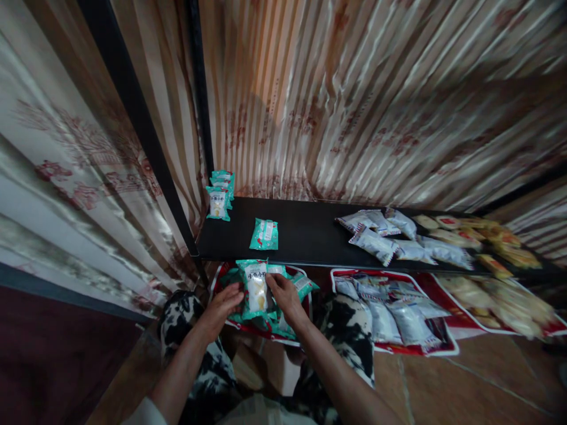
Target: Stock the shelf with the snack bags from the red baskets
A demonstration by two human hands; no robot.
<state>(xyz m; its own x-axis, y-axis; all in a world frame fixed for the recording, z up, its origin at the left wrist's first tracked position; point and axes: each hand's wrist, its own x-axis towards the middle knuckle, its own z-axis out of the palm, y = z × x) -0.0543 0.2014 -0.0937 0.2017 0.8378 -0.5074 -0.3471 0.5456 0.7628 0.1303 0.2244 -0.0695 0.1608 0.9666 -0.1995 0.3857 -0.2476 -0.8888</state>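
A green-and-white snack bag [256, 292] with dark printed characters is upright between my two hands, above a red basket [217, 282] full of similar green bags. My right hand [287, 298] is closed on its right edge, thumb and fingers pinching. My left hand [225, 306] is at its left edge, fingers together and pressed against the bag; the fingertips are partly hidden. On the black shelf [305, 227] just beyond, one green bag [264, 234] lies alone. Several more green bags [218, 202] stand in a row at the shelf's left end.
White-and-blue bags [376, 242] are heaped mid-shelf, with yellowish packages [500, 242] farther right. A second basket [449, 348] of white bags and a third basket [476, 321] of pale packages stand below. A dark upright post [146, 130] rises at left, before pleated curtains [310, 106].
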